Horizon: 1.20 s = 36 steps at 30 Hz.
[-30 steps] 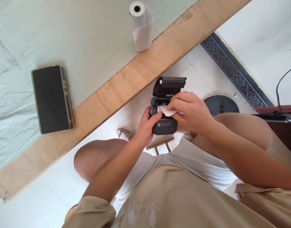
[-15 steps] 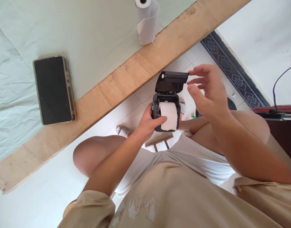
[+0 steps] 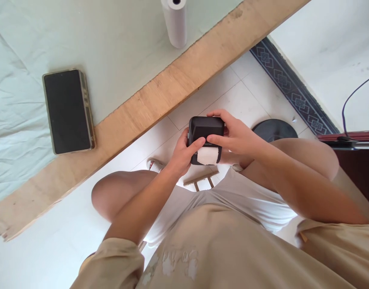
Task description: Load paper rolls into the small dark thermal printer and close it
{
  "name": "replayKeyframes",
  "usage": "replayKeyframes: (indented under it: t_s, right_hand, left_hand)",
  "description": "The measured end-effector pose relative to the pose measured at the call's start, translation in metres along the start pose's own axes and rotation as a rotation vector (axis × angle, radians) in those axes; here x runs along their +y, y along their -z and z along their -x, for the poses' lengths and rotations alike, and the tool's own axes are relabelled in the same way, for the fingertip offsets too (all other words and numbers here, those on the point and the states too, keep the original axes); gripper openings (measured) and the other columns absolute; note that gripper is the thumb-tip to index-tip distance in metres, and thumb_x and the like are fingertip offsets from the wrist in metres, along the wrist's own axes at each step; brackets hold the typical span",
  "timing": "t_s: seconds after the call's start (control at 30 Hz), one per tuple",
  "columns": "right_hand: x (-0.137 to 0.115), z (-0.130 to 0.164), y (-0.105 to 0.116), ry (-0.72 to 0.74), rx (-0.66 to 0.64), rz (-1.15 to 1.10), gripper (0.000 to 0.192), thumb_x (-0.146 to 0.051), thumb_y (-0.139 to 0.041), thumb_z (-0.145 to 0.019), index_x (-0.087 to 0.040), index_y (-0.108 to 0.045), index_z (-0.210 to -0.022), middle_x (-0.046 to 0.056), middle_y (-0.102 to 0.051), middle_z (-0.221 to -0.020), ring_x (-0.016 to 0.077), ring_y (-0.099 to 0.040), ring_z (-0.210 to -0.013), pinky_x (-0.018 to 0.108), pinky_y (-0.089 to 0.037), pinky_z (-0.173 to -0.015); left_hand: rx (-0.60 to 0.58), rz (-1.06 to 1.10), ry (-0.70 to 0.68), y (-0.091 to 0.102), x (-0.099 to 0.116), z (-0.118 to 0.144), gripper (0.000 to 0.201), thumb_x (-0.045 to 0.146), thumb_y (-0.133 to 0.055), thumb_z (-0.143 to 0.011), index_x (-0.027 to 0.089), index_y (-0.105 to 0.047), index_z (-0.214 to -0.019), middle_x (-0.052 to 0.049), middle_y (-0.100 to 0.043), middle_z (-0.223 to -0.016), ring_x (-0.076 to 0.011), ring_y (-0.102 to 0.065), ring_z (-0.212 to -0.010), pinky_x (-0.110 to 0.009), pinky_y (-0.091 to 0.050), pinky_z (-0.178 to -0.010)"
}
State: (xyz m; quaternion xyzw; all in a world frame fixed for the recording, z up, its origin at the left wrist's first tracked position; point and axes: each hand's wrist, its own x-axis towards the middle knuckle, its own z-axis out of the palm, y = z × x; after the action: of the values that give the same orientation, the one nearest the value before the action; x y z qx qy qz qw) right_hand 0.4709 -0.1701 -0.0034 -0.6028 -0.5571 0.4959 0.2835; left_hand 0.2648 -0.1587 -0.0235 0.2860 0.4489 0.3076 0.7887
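Between both hands, above my lap, is a small black receipt printer (image 3: 207,125) with its lid down. A strip of white paper (image 3: 207,155) sticks out below the lid. My left hand (image 3: 184,154) grips the printer's left side, thumb on its front. On the other side my right hand (image 3: 232,132) wraps the printer, with fingers over the top edge and the thumb pressed on the lid. The two thumb tips almost meet. The printer's underside and the left fingers behind it are hidden.
A white paper roll (image 3: 176,26) stands on the cloth-covered table (image 3: 121,48), near its wooden edge (image 3: 160,100). To the left lies a phone (image 3: 68,112) in a clear case. A black round object (image 3: 274,129) is on the floor, and a cable (image 3: 347,106) hangs at right.
The printer's lid has swung from raised to down, covering the paper inside. My right hand has moved left and down onto the printer. The standing roll's loose paper flap no longer shows.
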Motion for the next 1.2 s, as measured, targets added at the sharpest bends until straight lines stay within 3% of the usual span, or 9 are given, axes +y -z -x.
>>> replayKeyframes:
  t_s: [0.13, 0.3, 0.53, 0.7, 0.77, 0.83, 0.93, 1.1, 1.2]
  right_hand:
    - [0.001, -0.005, -0.001, 0.007, 0.019, 0.134, 0.067, -0.060, -0.072, -0.089, -0.024, -0.063, -0.143, 0.011, -0.078, -0.128, 0.0264, -0.074, -0.098, 0.044, -0.063, -0.086]
    - [0.005, 0.000, 0.009, 0.201, 0.124, 0.210, 0.062, -0.056, -0.071, -0.090, -0.024, -0.067, -0.143, 0.014, -0.072, -0.145, 0.0337, -0.070, -0.132, 0.054, -0.061, -0.112]
    - [0.003, 0.015, 0.016, 0.399, 0.086, 0.494, 0.060, -0.043, -0.077, -0.089, -0.022, -0.069, -0.144, 0.015, -0.069, -0.146, 0.0324, -0.070, -0.130, 0.047, -0.063, -0.104]
    - [-0.001, 0.011, 0.012, 0.655, 0.500, 0.733, 0.020, -0.027, -0.063, -0.100, -0.024, -0.077, -0.113, 0.006, -0.074, -0.095, 0.0213, -0.068, -0.087, 0.036, -0.054, -0.079]
    - [-0.002, 0.009, 0.011, 0.654, 0.712, 0.812, 0.021, -0.021, -0.056, -0.102, -0.024, -0.077, -0.099, 0.003, -0.066, -0.077, 0.0191, -0.060, -0.074, 0.034, -0.045, -0.071]
    - [-0.004, 0.009, 0.009, 0.592, 0.764, 0.862, 0.027, -0.019, -0.053, -0.103, -0.024, -0.076, -0.090, 0.003, -0.061, -0.069, 0.0186, -0.055, -0.069, 0.034, -0.040, -0.068]
    - [-0.009, 0.012, 0.004, 0.413, 0.520, 0.926, 0.028, -0.023, -0.054, -0.105, -0.024, -0.078, -0.091, 0.003, -0.070, -0.076, 0.0179, -0.060, -0.071, 0.034, -0.038, -0.068]
    - [-0.029, 0.014, -0.008, -0.028, -0.063, 1.043, 0.031, -0.021, -0.054, -0.108, -0.025, -0.080, -0.123, 0.006, -0.080, -0.132, 0.0209, -0.076, -0.097, 0.033, -0.030, -0.068]
    - [-0.037, 0.011, -0.012, -0.154, -0.184, 1.038, 0.034, -0.024, -0.049, -0.111, -0.026, -0.076, -0.132, 0.006, -0.081, -0.134, 0.0238, -0.078, -0.103, 0.033, -0.023, -0.066]
  left_hand:
    - [0.025, 0.060, 0.027, 0.001, -0.002, -0.004, 0.068, 0.062, -0.100, -0.072, 0.021, -0.074, -0.120, -0.006, -0.081, -0.110, -0.0289, -0.079, -0.106, -0.035, -0.062, -0.086]
    - [0.143, 0.164, 0.074, -0.007, 0.001, -0.008, 0.041, 0.058, -0.075, -0.103, 0.019, -0.079, -0.110, -0.007, -0.083, -0.108, -0.0250, -0.079, -0.104, -0.033, -0.062, -0.086]
    - [0.203, 0.187, 0.083, -0.011, 0.003, -0.011, 0.029, 0.044, -0.080, -0.102, 0.019, -0.073, -0.089, -0.001, -0.074, -0.082, -0.0211, -0.076, -0.088, -0.031, -0.062, -0.084]
    - [0.148, 0.160, 0.149, -0.007, -0.003, -0.016, 0.039, 0.058, -0.082, -0.094, 0.020, -0.074, -0.096, -0.003, -0.078, -0.087, -0.0239, -0.077, -0.091, -0.032, -0.060, -0.083]
    - [0.099, 0.079, 0.115, -0.006, -0.005, -0.016, 0.048, 0.060, -0.093, -0.083, 0.020, -0.074, -0.101, -0.004, -0.080, -0.093, -0.0248, -0.077, -0.095, -0.032, -0.058, -0.082]
    - [0.093, 0.023, 0.092, -0.007, -0.007, -0.015, 0.060, 0.063, -0.100, -0.074, 0.020, -0.074, -0.107, -0.004, -0.081, -0.098, -0.0250, -0.077, -0.098, -0.032, -0.058, -0.083]
    - [0.093, 0.013, 0.090, -0.010, -0.008, -0.013, 0.074, 0.071, -0.101, -0.068, 0.020, -0.073, -0.112, -0.005, -0.081, -0.102, -0.0249, -0.076, -0.101, -0.035, -0.059, -0.089]
    - [0.086, -0.005, 0.054, -0.012, -0.011, -0.009, 0.075, 0.074, -0.101, -0.068, 0.020, -0.072, -0.112, -0.001, -0.076, -0.099, -0.0198, -0.071, -0.095, -0.033, -0.058, -0.090]
    - [0.101, -0.033, 0.059, -0.011, -0.012, -0.007, 0.074, 0.073, -0.101, -0.067, 0.020, -0.073, -0.110, -0.001, -0.075, -0.099, -0.0191, -0.070, -0.095, -0.032, -0.057, -0.089]
